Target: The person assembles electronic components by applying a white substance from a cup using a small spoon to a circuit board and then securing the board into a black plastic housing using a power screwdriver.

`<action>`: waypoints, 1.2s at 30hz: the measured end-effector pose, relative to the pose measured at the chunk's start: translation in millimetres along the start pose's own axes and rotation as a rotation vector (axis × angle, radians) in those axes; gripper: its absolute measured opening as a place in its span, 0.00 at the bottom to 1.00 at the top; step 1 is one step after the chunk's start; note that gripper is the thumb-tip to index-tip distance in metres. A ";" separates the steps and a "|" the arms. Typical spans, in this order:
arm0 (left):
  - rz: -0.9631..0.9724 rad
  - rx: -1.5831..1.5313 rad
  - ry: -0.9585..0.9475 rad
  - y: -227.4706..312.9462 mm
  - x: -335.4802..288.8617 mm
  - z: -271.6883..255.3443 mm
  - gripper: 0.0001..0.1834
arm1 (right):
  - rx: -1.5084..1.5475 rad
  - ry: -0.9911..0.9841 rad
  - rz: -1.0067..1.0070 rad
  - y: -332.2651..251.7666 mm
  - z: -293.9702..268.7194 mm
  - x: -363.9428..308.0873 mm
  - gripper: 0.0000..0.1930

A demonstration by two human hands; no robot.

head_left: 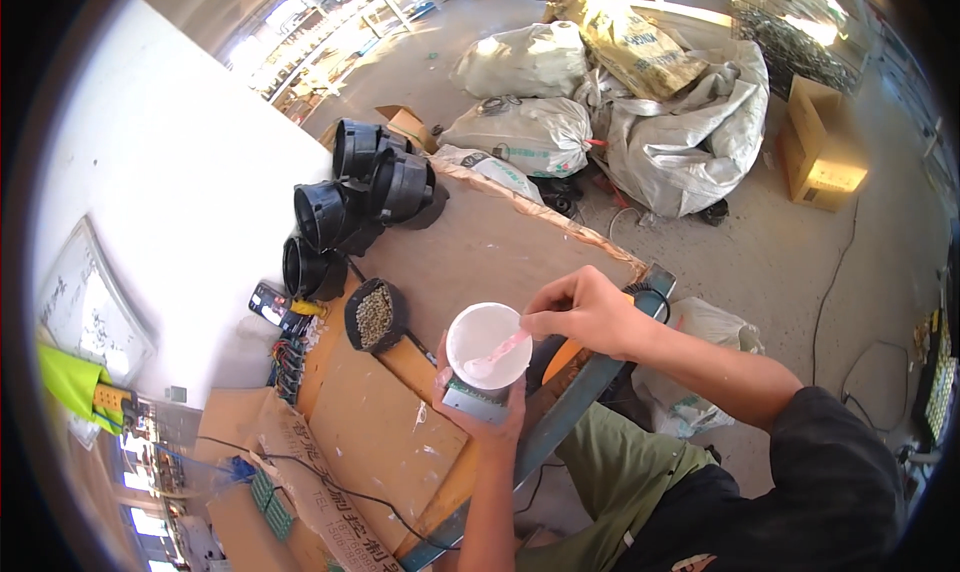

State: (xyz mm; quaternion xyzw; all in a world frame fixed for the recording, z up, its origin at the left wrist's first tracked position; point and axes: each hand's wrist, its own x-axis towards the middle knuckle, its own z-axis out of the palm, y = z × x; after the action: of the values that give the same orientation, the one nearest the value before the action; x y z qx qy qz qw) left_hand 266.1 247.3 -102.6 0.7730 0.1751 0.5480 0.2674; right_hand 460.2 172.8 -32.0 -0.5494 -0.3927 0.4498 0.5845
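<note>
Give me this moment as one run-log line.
left hand: holds white tub; right hand: holds pink stick inside tub; nearby: pellets, black cylindrical parts

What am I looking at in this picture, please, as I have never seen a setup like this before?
There is no robot here: these are a person's own bare hands. The picture comes from a wide fisheye camera worn on the head and looking down, so straight edges bend near the rim.

The left hand holds a white cup, with a pale boxy piece just below it. The right hand pinches a pink stick, whose far end is inside the cup.

On the worktable stand black round housings and a dark pan of small pellets. Large sacks lie on the floor beyond.
</note>
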 end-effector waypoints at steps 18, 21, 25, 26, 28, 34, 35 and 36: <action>-0.378 -0.001 0.148 29.3 1.1 -63.7 0.35 | 0.585 0.009 0.086 -8.5 17.5 -5.6 0.07; -0.503 -0.141 0.124 68.7 -5.7 -85.9 0.29 | 0.577 -0.126 0.071 -8.2 43.7 -15.7 0.07; -0.516 -0.185 0.083 84.1 -23.5 -105.3 0.28 | 0.514 -0.266 0.109 -7.7 84.0 -31.1 0.10; -0.495 -0.184 0.078 86.1 -25.7 -107.2 0.28 | 0.509 -0.278 0.106 -4.1 88.7 -33.0 0.10; -0.477 -0.132 0.062 93.0 -26.8 -111.3 0.27 | 0.508 -0.287 0.110 1.4 95.4 -34.5 0.10; -0.480 -0.071 0.033 99.7 -32.9 -121.4 0.28 | 0.451 -0.268 0.130 6.7 110.9 -37.0 0.08; -0.490 -0.082 0.038 101.1 -33.4 -121.9 0.29 | 0.426 -0.256 0.129 4.6 114.6 -38.4 0.07; -0.500 -0.093 0.042 103.1 -34.1 -122.0 0.29 | 0.401 -0.244 0.127 3.3 116.1 -39.4 0.07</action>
State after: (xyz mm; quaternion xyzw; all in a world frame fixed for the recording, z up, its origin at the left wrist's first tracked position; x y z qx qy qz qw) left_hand 137.6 173.1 -34.6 0.6811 0.3408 0.4884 0.4260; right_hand 337.9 168.6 -23.7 -0.3878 -0.3279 0.6175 0.6006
